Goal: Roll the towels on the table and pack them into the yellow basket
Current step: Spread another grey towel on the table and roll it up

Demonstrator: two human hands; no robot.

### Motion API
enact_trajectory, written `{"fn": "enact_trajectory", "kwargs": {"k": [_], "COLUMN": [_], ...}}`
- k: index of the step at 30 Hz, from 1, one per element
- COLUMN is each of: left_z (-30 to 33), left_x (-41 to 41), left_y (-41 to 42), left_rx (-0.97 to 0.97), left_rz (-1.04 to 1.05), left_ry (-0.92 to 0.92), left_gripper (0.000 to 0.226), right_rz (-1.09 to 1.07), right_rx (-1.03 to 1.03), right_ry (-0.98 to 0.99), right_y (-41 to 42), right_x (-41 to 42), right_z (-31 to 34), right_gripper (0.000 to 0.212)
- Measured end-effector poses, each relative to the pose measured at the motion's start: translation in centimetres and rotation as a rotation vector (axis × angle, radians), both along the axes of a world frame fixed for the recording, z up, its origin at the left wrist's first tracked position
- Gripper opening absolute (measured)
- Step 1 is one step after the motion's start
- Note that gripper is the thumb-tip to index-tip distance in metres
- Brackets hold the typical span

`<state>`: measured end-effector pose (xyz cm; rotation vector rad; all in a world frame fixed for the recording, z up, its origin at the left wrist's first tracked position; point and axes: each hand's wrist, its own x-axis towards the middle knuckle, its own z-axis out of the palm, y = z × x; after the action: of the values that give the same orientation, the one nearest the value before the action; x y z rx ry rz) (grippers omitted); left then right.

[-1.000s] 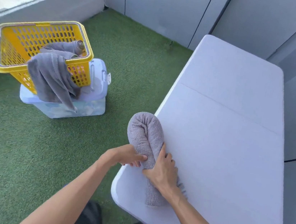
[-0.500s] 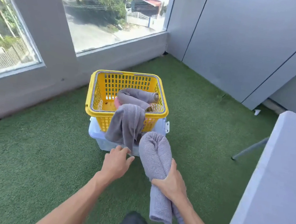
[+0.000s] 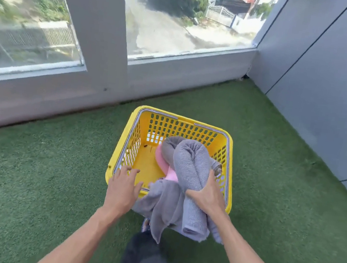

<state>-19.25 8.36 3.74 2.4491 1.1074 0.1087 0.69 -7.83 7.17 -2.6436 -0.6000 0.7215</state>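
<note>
A rolled grey towel is gripped by the right hand over the yellow basket; the left hand is spread wide at the near rim.

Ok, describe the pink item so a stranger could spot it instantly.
Find the yellow basket on the green turf below the windows. Inside, on its floor, the pink item peeks out from under the grey rolled towels. It is the only pink thing there; everything else in the basket is grey.
</note>
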Motion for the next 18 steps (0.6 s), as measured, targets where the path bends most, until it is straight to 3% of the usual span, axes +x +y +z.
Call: {"fn": "enact_trajectory", "kwargs": {"k": [7,13,18], "left_z": [-4.7,-8.6,-8.0], "left_x": [4.6,4.4,5.6], "left_y": [7.2,8.0,5.6], "left_rx": [0.009,-0.134,0.005], "left_rz": [0.088,0.091,0.042], "left_ry": [0.155,0.276,0.251], "left_gripper": [0.060,0.073,0.056], "right_rz": [0.003,-0.157,-0.153], "right_rx": [-0.182,-0.310,-0.387], "right_ry": [-0.021,0.047,0.002], "right_y": [7.7,8.2,7.9], "right_x": [9.9,9.8,8.6], "right_z": [-6.0,-11.3,-12.5], "right_gripper": [0.116,0.124,0.129]}}
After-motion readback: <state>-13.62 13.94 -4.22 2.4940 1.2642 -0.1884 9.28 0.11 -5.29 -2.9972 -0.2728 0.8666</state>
